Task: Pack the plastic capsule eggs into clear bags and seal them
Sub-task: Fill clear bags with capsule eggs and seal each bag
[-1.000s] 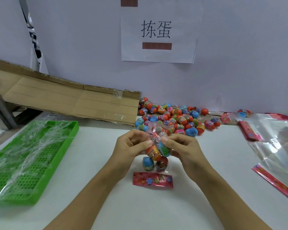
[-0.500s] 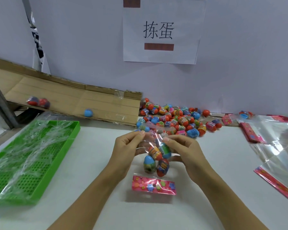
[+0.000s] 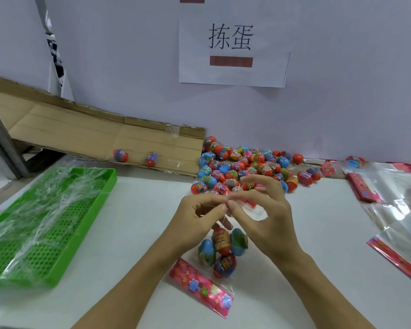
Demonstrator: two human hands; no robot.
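Where the left hand [image 3: 199,217] and right hand [image 3: 259,210] pinch the clear bag [image 3: 252,211], its mouth is hidden behind the fingers. Below the grip, labels on the four eggs [image 3: 221,242] are too blurred to read. Beyond the grip, the egg pile [image 3: 242,167] is partly covered by the right hand's fingers. Both forearms run off the bottom edge.

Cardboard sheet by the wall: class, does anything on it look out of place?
Yes. Two capsule eggs lie on the cardboard sheet, apart from the main egg pile to their right.
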